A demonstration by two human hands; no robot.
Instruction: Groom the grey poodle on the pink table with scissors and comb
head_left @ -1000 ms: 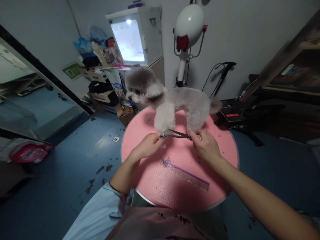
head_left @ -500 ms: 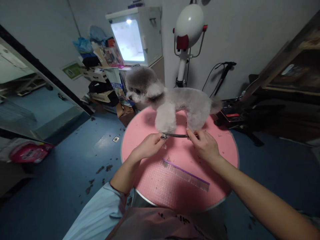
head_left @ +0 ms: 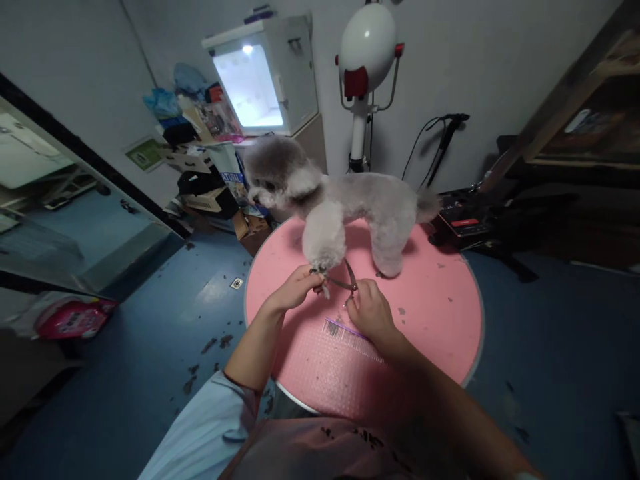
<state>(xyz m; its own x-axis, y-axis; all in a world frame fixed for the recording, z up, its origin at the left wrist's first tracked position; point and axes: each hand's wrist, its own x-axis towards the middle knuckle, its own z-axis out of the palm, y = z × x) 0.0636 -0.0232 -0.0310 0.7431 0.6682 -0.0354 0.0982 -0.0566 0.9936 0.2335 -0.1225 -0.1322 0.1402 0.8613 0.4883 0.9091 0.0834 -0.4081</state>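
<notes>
A grey, fluffy dog (head_left: 380, 195) stands side-on on a round pink grooming table (head_left: 450, 320), its head to the left. My left hand (head_left: 294, 290) is closed around the lower end of its near front leg, by the paw. A pair of scissors (head_left: 354, 285) is in my right hand (head_left: 374, 313), with the blades spread and pointing at that leg. One blade slants up beside the fur; the other reaches toward my left fingers. Nearer my body lies a metal comb (head_left: 345, 331) with a purple spine, its right part hidden by my right arm.
A white dryer (head_left: 367, 50) on a stand rises behind the dog. To its left stands a lit cabinet (head_left: 250, 87) near piled boxes and bags. Fur clippings (head_left: 209, 345) dot the blue floor, and a pink package (head_left: 75, 315) sits at the left.
My right hand has moved left and toward my body, turning the scissors; the blades, together before, are now apart. My left hand has shifted slightly left. The comb is now partly covered.
</notes>
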